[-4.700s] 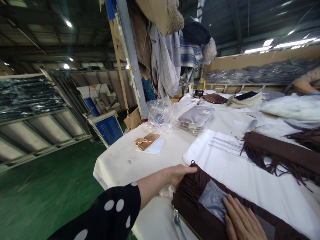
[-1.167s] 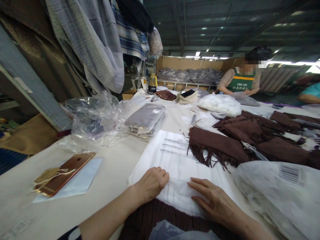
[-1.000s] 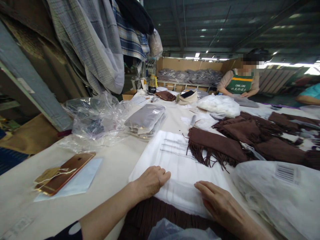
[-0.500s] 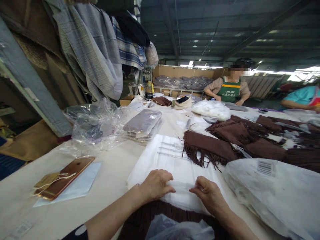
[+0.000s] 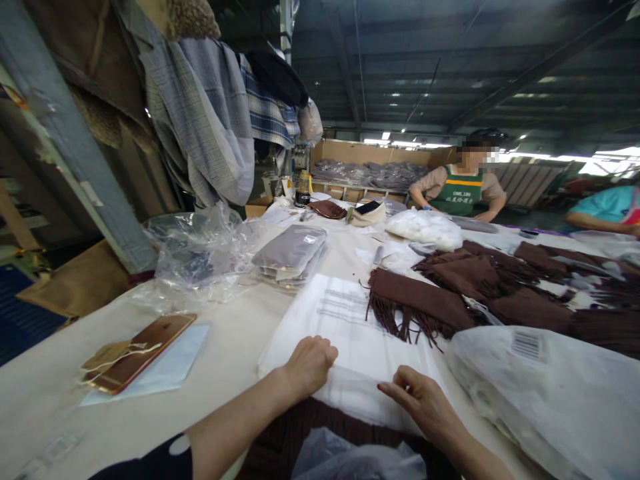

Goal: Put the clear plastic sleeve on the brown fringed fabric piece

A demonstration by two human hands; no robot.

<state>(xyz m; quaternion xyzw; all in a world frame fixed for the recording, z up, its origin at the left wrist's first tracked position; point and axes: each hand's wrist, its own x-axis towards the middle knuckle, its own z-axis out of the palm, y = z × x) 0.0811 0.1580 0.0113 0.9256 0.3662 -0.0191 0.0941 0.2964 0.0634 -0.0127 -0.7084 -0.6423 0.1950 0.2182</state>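
Observation:
A folded white cloth (image 5: 345,327) with grey stripes lies flat in front of me, its near part under what looks like thin clear film. On its left side my left hand (image 5: 311,365) is closed in a fist; what the fingers grip, if anything, is hidden. My right hand (image 5: 420,400) rests at the near right part of the cloth, thumb stretched out apart from the loosely bent fingers. Nothing shows between them. Just beyond, a brown fringed scarf (image 5: 417,300) overlaps the white cloth. Dark brown fabric (image 5: 280,433) and a crumpled plastic bag (image 5: 355,457) lie nearest my body.
At left are a phone (image 5: 145,353) with a tag on a pale blue sheet, crumpled clear plastic (image 5: 200,250) and bagged grey items (image 5: 293,250). A filled white bag (image 5: 550,393) bulges at right, below more brown scarves (image 5: 475,273). A co-worker (image 5: 463,187) stands across the table.
My left hand's fingers have curled from a loose, spread pose into a fist. The right thumb and fingers have moved slightly apart. The whole view has shifted a little.

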